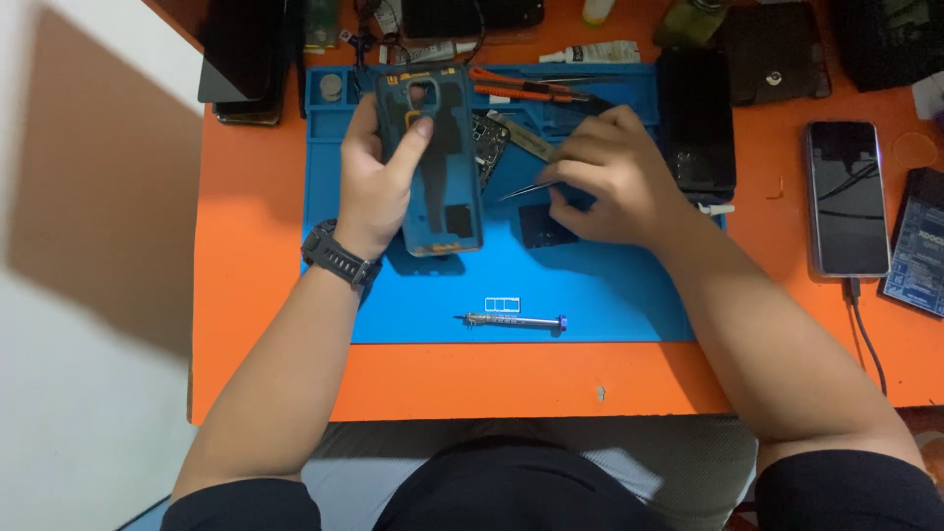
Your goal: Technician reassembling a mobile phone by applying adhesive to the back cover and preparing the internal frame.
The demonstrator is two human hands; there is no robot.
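Observation:
My left hand (379, 182) grips a dark blue phone back frame (438, 197), holding it upright over the blue work mat (590, 285); the index finger rests on its upper part. A black watch sits on that wrist. My right hand (615, 182) pinches thin metal tweezers (519, 190), whose tips point left toward the frame. A small circuit board (489, 143) lies on the mat between both hands. Under my right hand lies a small dark square part (541, 228).
A slim screwdriver (513, 321) and a small white card tray (501, 304) lie near the mat's front edge. A black phone screen (696, 118) rests at the mat's right. A phone (846, 197) with a cable lies on the orange table (256, 324). Orange-handled tools (526, 88) lie at the back.

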